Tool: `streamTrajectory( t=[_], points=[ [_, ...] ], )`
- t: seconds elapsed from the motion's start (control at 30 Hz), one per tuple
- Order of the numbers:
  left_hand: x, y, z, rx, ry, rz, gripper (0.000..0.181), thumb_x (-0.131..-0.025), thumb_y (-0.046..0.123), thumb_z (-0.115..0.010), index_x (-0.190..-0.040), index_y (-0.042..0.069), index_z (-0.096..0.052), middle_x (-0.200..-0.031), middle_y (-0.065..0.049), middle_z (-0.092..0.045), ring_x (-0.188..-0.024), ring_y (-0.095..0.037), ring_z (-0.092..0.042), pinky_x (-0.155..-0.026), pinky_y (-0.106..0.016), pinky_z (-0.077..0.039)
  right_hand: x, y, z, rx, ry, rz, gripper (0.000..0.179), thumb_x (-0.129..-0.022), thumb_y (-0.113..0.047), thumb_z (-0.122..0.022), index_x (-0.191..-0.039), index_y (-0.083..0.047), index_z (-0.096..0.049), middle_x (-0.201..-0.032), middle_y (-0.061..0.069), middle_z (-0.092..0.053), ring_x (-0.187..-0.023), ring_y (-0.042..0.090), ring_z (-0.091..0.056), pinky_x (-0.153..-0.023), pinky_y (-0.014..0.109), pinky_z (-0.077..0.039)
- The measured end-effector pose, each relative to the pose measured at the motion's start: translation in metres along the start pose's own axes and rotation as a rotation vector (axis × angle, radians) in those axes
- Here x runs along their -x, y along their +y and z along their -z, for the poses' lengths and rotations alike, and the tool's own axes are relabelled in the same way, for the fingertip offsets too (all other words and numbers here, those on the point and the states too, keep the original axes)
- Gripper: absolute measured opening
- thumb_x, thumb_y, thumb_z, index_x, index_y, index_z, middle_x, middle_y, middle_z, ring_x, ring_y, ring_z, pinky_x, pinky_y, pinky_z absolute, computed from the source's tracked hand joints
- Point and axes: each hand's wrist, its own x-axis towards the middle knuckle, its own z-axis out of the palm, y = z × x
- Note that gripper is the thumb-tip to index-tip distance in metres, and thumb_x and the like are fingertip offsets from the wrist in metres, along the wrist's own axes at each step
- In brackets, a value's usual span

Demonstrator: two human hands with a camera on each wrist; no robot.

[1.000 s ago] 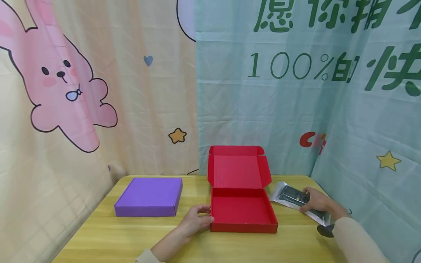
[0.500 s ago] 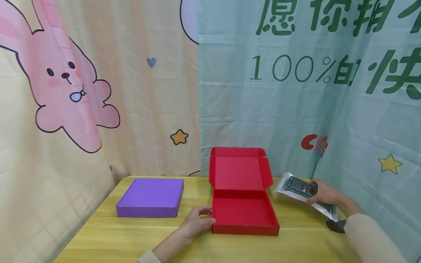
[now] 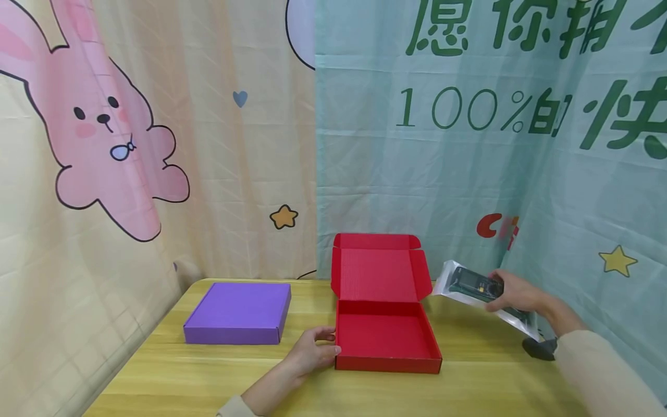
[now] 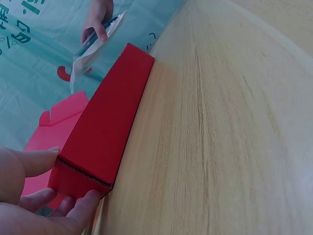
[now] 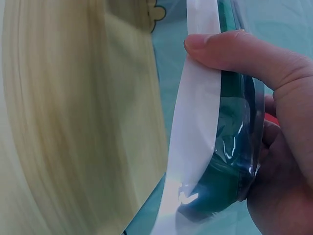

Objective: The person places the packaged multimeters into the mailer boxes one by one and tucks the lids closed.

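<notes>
My left hand (image 3: pixel 311 351) pinches the left wall of an open red cardboard box (image 3: pixel 388 364) near its front corner. In the left wrist view, the thumb and fingertips lie on either side of that corner of the box (image 4: pixel 105 127). My right hand (image 3: pixel 518 292) grips a clear plastic package (image 3: pixel 469 285) with a dark green and black item inside, raised above the table at the right of the box. The right wrist view shows the thumb over the package's white edge (image 5: pixel 198 107); most of the other fingers are hidden behind it.
A closed purple box (image 3: pixel 237 313) lies on the wooden table (image 3: pixel 208 376) at the left. The red box's lid (image 3: pixel 380 272) stands up behind it. Printed curtains (image 3: pixel 406 174) hang behind and at both sides. A dark piece (image 3: pixel 539 348) sits by my right wrist.
My right hand has lifted the package off the table, up and slightly right, with its near end hanging lower. The left hand stays on the red box. The head view shifted slightly.
</notes>
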Motion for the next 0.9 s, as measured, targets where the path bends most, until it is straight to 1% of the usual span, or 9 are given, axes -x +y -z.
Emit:
streamTrajectory(
  t=[0.17,0.27,0.4,0.57,0.67,0.77,0.9],
  points=[
    [0.0,0.002,-0.002,-0.008,0.005,0.004,0.053,-0.092,-0.004,-0.072,-0.139,-0.015,-0.05,-0.123,-0.019,-0.056,-0.098,-0.022,-0.065,-0.085,-0.038,-0.06,-0.006,-0.011,0.003,0.006,-0.008,0.044,0.083,-0.079,-0.025,-0.09,-0.132,0.016,-0.043,-0.111,0.016,-0.058,-0.095,0.029,-0.055,-0.081,0.041,-0.052],
    [0.001,0.004,-0.002,-0.013,0.012,0.004,0.053,-0.092,-0.005,-0.072,-0.139,-0.015,-0.05,-0.123,-0.02,-0.056,-0.097,-0.022,-0.065,-0.084,-0.037,-0.06,-0.01,-0.02,0.002,0.012,-0.005,0.068,0.082,-0.078,-0.027,-0.09,-0.132,0.013,-0.045,-0.113,0.015,-0.058,-0.096,0.028,-0.055,-0.081,0.04,-0.052],
    [0.001,0.004,-0.002,-0.014,0.02,0.011,0.053,-0.091,-0.005,-0.073,-0.138,-0.015,-0.05,-0.122,-0.019,-0.057,-0.098,-0.022,-0.065,-0.085,-0.037,-0.06,-0.015,-0.034,-0.004,0.024,-0.01,0.088,0.082,-0.076,-0.029,-0.091,-0.133,0.01,-0.046,-0.115,0.014,-0.057,-0.099,0.029,-0.055,-0.083,0.041,-0.051],
    [0.002,0.003,-0.002,-0.007,0.022,0.007,0.053,-0.091,-0.005,-0.073,-0.138,-0.015,-0.051,-0.122,-0.018,-0.058,-0.1,-0.023,-0.066,-0.085,-0.038,-0.06,-0.022,-0.051,-0.012,0.027,-0.024,0.112,0.08,-0.074,-0.027,-0.091,-0.132,0.007,-0.048,-0.116,0.013,-0.057,-0.102,0.03,-0.053,-0.087,0.044,-0.051],
    [0.003,0.002,-0.002,0.002,0.023,0.002,0.053,-0.091,-0.006,-0.073,-0.138,-0.015,-0.05,-0.121,-0.018,-0.057,-0.099,-0.023,-0.066,-0.085,-0.038,-0.06,-0.026,-0.057,-0.017,0.034,-0.034,0.127,0.078,-0.073,-0.027,-0.091,-0.131,0.005,-0.05,-0.115,0.011,-0.057,-0.103,0.03,-0.052,-0.087,0.044,-0.05],
    [0.003,0.002,-0.002,0.009,0.022,0.002,0.053,-0.091,-0.006,-0.072,-0.138,-0.016,-0.05,-0.121,-0.019,-0.057,-0.098,-0.022,-0.066,-0.085,-0.038,-0.06,-0.03,-0.062,-0.022,0.044,-0.044,0.126,0.081,-0.07,-0.031,-0.093,-0.131,0.001,-0.05,-0.115,0.009,-0.056,-0.105,0.028,-0.051,-0.086,0.042,-0.051],
    [0.003,0.002,-0.002,0.01,0.021,0.0,0.053,-0.091,-0.006,-0.072,-0.138,-0.015,-0.05,-0.121,-0.019,-0.056,-0.097,-0.021,-0.066,-0.084,-0.038,-0.06,-0.035,-0.071,-0.027,0.052,-0.053,0.144,0.084,-0.068,-0.033,-0.094,-0.131,0.0,-0.05,-0.116,0.008,-0.056,-0.107,0.029,-0.051,-0.086,0.042,-0.051]
  ],
)
